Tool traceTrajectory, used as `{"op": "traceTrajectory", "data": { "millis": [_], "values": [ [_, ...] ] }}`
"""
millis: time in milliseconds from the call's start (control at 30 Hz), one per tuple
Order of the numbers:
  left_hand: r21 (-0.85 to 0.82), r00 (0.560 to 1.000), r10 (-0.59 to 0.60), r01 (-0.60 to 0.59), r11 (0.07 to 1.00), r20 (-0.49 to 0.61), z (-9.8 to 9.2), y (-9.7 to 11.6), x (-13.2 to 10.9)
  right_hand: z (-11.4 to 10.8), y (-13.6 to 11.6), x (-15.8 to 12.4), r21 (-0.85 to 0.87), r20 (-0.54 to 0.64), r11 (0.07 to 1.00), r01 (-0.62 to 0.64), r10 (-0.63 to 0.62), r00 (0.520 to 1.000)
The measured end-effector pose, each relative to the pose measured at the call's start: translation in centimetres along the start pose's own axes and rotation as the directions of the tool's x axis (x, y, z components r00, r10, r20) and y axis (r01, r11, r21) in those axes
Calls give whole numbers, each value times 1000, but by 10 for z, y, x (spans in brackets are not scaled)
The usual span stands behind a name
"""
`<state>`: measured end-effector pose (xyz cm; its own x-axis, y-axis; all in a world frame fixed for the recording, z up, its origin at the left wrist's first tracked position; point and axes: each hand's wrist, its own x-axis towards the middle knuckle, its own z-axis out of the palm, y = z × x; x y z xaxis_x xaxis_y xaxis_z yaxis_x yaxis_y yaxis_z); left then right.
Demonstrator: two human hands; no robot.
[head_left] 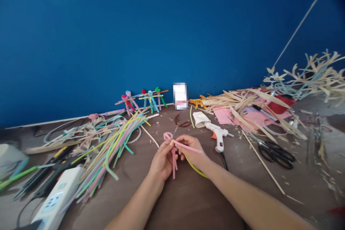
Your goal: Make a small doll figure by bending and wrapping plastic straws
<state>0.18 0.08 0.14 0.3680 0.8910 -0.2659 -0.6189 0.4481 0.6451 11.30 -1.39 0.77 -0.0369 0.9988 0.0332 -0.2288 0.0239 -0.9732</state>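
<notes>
Near the middle of the table, my left hand [161,160] and my right hand [192,147] meet at a pink pipe cleaner figure [174,165]. A round loop stands at its top, one strip sticks out to the right, and two strips hang down like legs. My left hand's fingers pinch it just under the loop. The right hand's fingers close on the same spot, where a bit of yellow shows. A yellow-green pipe cleaner [198,171] curves out below my right hand. The fingertips partly hide the join.
Loose pastel pipe cleaners [107,151] lie left, by a white power strip [58,197]. Finished little figures [151,102] lean on the blue wall. To the right are a white glue gun [218,134], black scissors [276,152], a thin stick [264,163] and pale dried strips [229,100].
</notes>
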Motion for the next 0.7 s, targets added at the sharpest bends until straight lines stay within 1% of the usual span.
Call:
{"op": "traceTrajectory", "data": {
  "millis": [167, 233, 300, 433, 467, 600, 700],
  "values": [
    [46, 1000, 1, 0, 999, -15, -1, 0, 0, -5, 1, 1, 10, 37, 1000, 4, -4, 999],
    [72, 1000, 18, -17, 997, -23, -1, 1, 0, -7, 0, 1, 11, 56, 1000, 2, -2, 998],
    [103, 999, 38, -36, 994, -22, 0, 1, 0, -8, -1, 2, -3, 50, 1000, 6, -6, 999],
    [165, 998, 68, -65, 984, -9, 2, 2, -1, -9, -4, 4, -71, -31, 997, 18, -21, 999],
    [183, 997, 75, -72, 981, -10, 2, 2, -1, -10, -5, 4, -91, -35, 996, 25, -28, 999],
    [227, 993, 117, -108, 968, -27, 1, 1, -2, -12, -7, 3, -138, 19, 989, 44, -41, 999],
    [232, 993, 118, -115, 966, -2, 1, 2, -3, -13, -10, 2, -182, 19, 982, 52, -49, 999]
  ]
}}
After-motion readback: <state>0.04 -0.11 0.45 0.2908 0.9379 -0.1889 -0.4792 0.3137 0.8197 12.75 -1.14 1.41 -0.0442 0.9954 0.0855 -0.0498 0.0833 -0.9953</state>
